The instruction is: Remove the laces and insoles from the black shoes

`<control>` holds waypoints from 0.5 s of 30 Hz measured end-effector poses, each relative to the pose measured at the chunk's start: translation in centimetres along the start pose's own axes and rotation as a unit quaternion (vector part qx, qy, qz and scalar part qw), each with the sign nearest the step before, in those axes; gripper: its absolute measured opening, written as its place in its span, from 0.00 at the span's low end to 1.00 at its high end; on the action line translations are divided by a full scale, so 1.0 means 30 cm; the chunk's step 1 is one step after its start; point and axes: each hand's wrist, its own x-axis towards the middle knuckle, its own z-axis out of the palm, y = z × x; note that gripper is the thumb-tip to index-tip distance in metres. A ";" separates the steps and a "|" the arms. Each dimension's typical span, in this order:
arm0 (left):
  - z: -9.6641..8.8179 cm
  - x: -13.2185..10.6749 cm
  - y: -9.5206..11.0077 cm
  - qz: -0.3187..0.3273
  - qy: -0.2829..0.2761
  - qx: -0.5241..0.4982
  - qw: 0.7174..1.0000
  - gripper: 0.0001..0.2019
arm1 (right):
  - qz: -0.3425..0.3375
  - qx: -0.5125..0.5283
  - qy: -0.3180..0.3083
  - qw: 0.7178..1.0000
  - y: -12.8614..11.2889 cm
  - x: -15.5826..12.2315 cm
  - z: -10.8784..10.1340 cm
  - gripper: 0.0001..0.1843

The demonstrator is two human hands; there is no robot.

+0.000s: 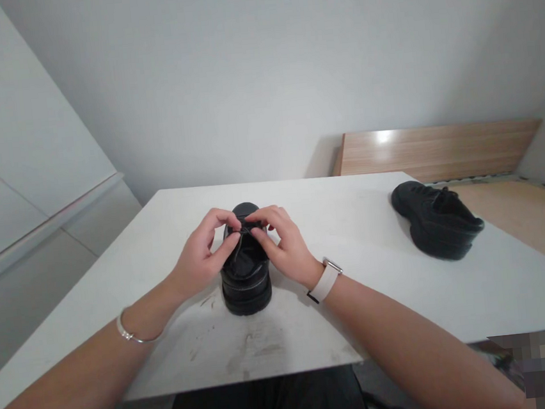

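Observation:
A black shoe stands upright on the white table in front of me, heel toward me and toe pointing away. Over its tongue, my left hand pinches the black shoelace between thumb and fingertips. From the other side, my right hand pinches the same lace close by, so the fingertips of both hands nearly meet. The lace's exact shape between the fingers is too small to make out. One loose end hangs down toward the shoe's opening.
The other black shoe, its lace tied in a bow, sits at the right of the white table. Dark smudges mark the tabletop near its front edge. A wooden headboard stands behind on the right, against the grey wall.

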 end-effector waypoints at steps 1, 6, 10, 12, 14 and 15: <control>0.001 -0.001 0.002 -0.007 0.005 -0.038 0.999 0.07 | -0.004 -0.008 -0.014 1.000 0.000 0.002 0.000 0.06; -0.007 0.013 -0.003 -0.021 0.055 -0.187 0.981 0.10 | 0.003 0.012 0.015 1.000 -0.015 0.004 -0.007 0.04; -0.033 0.038 -0.018 -0.005 0.112 -0.248 0.962 0.12 | -0.034 0.088 0.063 0.994 -0.026 0.003 -0.031 0.13; -0.054 0.048 -0.028 -0.008 0.125 -0.231 0.965 0.10 | -0.032 0.122 0.082 0.989 -0.022 0.007 -0.041 0.21; -0.078 0.054 -0.039 -0.027 0.121 -0.160 0.979 0.09 | 0.013 0.125 0.088 0.988 -0.007 0.014 -0.044 0.24; -0.088 0.056 -0.044 -0.041 0.106 -0.108 0.988 0.09 | 0.046 0.116 0.086 0.988 0.004 0.018 -0.044 0.23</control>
